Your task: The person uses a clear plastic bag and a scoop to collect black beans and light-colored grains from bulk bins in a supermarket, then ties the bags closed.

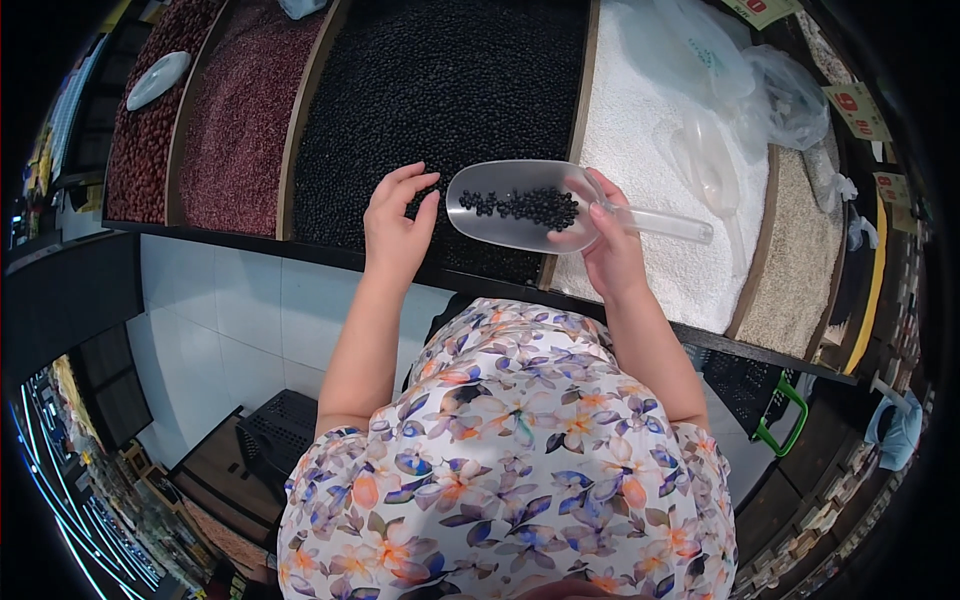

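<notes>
My right hand [616, 238] grips a clear plastic scoop [480, 225] around the rear of its bowl, with the handle sticking out to the right. A small heap of black beans [544, 206] lies in the scoop. Left of the scoop's lip is my left hand [400, 217], fingers apart and holding nothing. Both hands are over the front part of a bin of loose black beans [442, 82]. To the right, a bin of white grain [622, 112] holds another clear scoop [706, 161], resting on the grain.
Wooden dividers [311, 112] separate the bins. Reddish grain [244, 112] and red dates [139, 142] fill bins at left, with a white scoop [159, 80] on the dates. Plastic bags [787, 97] lie at right, near price signs [859, 111]. A green-handled basket [784, 416] stands below right.
</notes>
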Motion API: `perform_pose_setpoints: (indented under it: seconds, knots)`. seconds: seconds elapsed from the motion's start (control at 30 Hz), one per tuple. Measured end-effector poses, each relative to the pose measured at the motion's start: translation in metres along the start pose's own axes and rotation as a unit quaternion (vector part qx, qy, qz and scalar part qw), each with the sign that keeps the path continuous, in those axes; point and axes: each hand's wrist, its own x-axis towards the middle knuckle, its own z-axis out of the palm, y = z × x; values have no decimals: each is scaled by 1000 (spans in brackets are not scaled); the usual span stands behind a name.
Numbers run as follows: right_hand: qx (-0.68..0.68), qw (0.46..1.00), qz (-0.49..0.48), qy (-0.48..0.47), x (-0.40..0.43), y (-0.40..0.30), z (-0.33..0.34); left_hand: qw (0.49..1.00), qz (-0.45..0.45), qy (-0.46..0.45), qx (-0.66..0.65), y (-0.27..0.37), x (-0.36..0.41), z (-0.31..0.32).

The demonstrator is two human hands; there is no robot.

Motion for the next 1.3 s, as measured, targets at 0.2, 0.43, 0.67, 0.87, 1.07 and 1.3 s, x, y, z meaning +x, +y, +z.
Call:
perform_pose_setpoints:
  seconds: [0.2,0.43,0.67,0.87,1.07,1.3]
  knots:
    - [18,1000,17,-16,-1,-3,9,987,119,-83,64,28,1,15]
    - [-5,1000,2,-14,-2,-2,11,985,79,-100,115,10,6,11]
    - [23,1000,5,-4,-3,-1,16,985,99,-57,133,13,7,-8]
    - [4,1000,-1,-13,-5,-1,22,977,116,-102,150,36,3,7]
    - [0,1000,-6,-12,-6,0,20,981,120,-82,130,29,5,4]
    - [-36,999,0,-14,-5,-1,19,995,76,-45,35,14,12,4]
